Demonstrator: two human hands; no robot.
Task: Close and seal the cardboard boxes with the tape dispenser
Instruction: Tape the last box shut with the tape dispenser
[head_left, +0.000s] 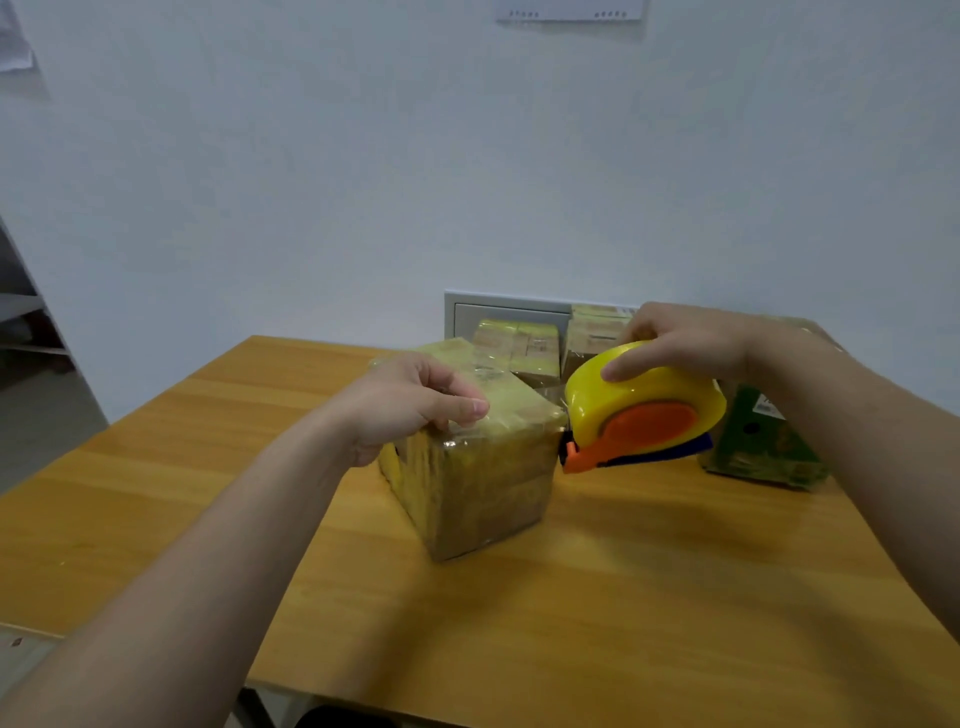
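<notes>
**Taping the middle box, dispenser nose at its side**

The box (483, 467) sits mid-surface, flaps down and already glossy with yellowish tape over its top and faces. The left hand (415, 402) holds it from 9 o'clock, fingers bent over the top edge and pressing down. The right hand (680, 340) grasps the dispenser (644, 410) from above, fingers curled round its yellow hood. The orange nose points to 9 o'clock and meets, or nearly meets, the box's right face just under the top edge; I cannot tell whether it touches.

By my reading the step in hand is laying or ending a strip on that face. The next move calls for the nose pressed flat to the cardboard, a steady pull along the face, and the left hand bracing so the light box does not slide on the smooth wood-grain surface (623, 597).

The dispenser is hard, rounded plastic with a dark blue underside. The box is a squarish block, its wrap crinkled at the corners. At 12 o'clock stand two more taped boxes (519, 345), and at 3 o'clock a green carton (763, 447).
</notes>
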